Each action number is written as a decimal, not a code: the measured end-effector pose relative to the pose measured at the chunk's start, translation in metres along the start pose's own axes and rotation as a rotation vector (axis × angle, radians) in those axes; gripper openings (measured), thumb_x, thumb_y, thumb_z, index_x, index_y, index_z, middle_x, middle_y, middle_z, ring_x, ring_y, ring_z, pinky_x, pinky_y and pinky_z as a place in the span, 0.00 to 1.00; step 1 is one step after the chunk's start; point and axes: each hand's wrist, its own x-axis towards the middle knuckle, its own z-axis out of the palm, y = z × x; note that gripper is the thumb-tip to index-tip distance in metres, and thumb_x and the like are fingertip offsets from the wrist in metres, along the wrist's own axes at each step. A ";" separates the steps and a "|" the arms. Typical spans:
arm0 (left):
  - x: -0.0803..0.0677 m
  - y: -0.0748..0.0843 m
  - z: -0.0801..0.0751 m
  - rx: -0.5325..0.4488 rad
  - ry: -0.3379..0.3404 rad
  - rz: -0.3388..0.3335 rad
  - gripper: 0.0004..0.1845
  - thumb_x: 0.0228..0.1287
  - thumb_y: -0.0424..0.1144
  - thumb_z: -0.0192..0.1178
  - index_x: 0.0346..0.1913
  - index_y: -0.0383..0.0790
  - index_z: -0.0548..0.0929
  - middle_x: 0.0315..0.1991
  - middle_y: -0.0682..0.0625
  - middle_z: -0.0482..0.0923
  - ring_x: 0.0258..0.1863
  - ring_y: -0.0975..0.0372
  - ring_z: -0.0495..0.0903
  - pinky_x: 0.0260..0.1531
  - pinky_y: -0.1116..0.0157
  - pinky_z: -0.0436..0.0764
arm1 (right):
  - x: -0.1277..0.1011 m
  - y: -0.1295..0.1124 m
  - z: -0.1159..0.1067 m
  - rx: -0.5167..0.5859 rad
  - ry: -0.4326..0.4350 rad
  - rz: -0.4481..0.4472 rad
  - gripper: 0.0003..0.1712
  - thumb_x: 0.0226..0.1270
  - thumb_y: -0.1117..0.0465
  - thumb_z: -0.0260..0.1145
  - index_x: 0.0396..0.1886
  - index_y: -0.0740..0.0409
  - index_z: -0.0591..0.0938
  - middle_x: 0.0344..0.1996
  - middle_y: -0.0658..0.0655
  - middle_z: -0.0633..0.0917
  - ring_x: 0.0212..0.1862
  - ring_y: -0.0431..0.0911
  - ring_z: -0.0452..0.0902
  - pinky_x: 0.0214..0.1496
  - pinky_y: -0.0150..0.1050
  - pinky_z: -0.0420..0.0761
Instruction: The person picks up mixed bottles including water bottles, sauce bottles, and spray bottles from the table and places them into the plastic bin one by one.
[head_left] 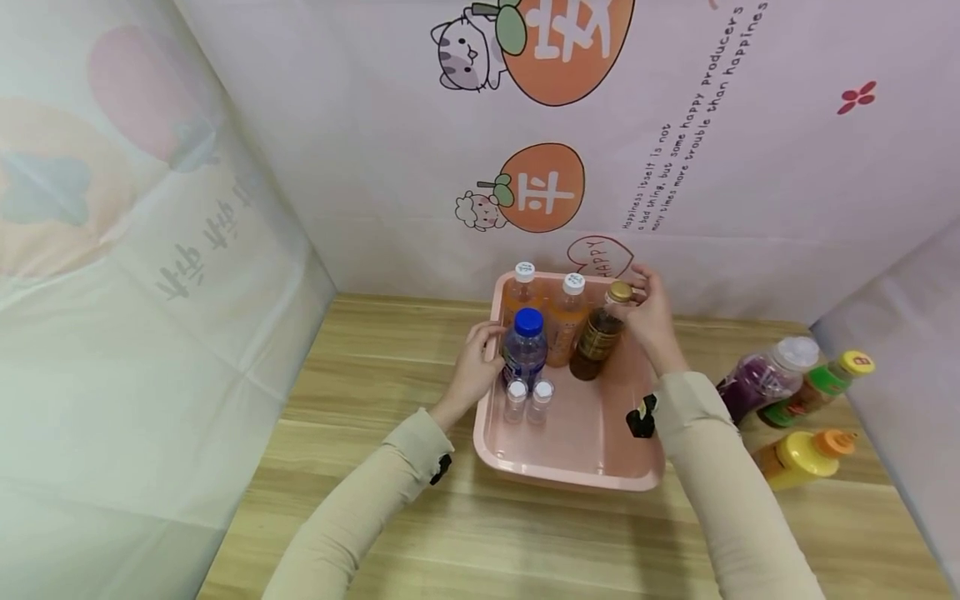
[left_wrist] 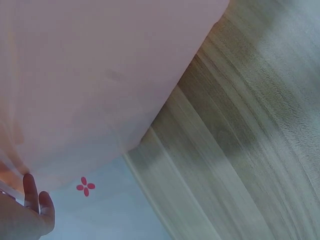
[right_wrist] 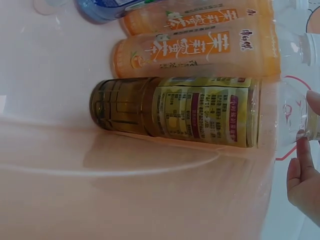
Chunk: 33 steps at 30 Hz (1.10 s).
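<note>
A pink plastic tub stands against the back wall. My right hand pinches the neck of a brown bottle with a gold cap, upright at the tub's right side. The right wrist view shows this bottle's yellow label, with thumb and fingertip at its clear neck. My left hand lies at the tub's left rim with loosely bent fingers, beside a blue-capped bottle. Behind that stand two orange-labelled drink bottles with white caps. Two small clear vials with white caps stand in front.
Right of the tub are a purple bottle, a green-labelled bottle with a yellow cap and a yellow squeeze bottle. All are on the wood-grain table. Printed cloth walls enclose the back and sides.
</note>
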 end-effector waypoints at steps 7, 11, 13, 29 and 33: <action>-0.002 0.000 0.000 0.005 0.010 -0.018 0.26 0.51 0.20 0.53 0.57 0.31 0.75 0.66 0.42 0.66 0.68 0.48 0.65 0.70 0.50 0.62 | -0.003 0.000 0.005 -0.012 -0.011 -0.030 0.45 0.59 0.74 0.63 0.73 0.60 0.54 0.64 0.67 0.70 0.60 0.56 0.69 0.54 0.33 0.73; -0.003 0.000 -0.001 0.015 0.020 -0.007 0.25 0.51 0.20 0.53 0.56 0.30 0.75 0.65 0.41 0.67 0.67 0.48 0.66 0.70 0.51 0.63 | -0.004 0.000 0.006 0.010 -0.003 -0.037 0.43 0.59 0.74 0.63 0.72 0.61 0.55 0.63 0.68 0.70 0.63 0.60 0.67 0.65 0.49 0.70; -0.003 0.001 -0.001 0.016 0.020 0.000 0.25 0.51 0.20 0.53 0.56 0.30 0.75 0.64 0.40 0.67 0.66 0.48 0.67 0.70 0.51 0.63 | -0.004 0.000 0.005 0.018 0.005 -0.045 0.42 0.59 0.74 0.62 0.72 0.62 0.56 0.63 0.69 0.70 0.63 0.61 0.67 0.68 0.53 0.68; -0.002 0.001 0.002 -0.008 0.021 0.016 0.25 0.50 0.20 0.53 0.56 0.30 0.75 0.64 0.39 0.67 0.66 0.47 0.66 0.70 0.51 0.63 | -0.006 -0.007 0.003 0.036 0.013 -0.045 0.40 0.58 0.74 0.64 0.70 0.63 0.60 0.62 0.69 0.70 0.64 0.61 0.67 0.69 0.51 0.66; -0.002 0.002 0.002 -0.008 0.020 0.017 0.25 0.50 0.20 0.53 0.56 0.30 0.75 0.65 0.39 0.66 0.67 0.47 0.66 0.70 0.50 0.62 | -0.007 -0.009 0.001 0.031 0.006 -0.054 0.39 0.58 0.73 0.64 0.69 0.64 0.61 0.61 0.70 0.71 0.62 0.60 0.68 0.67 0.48 0.67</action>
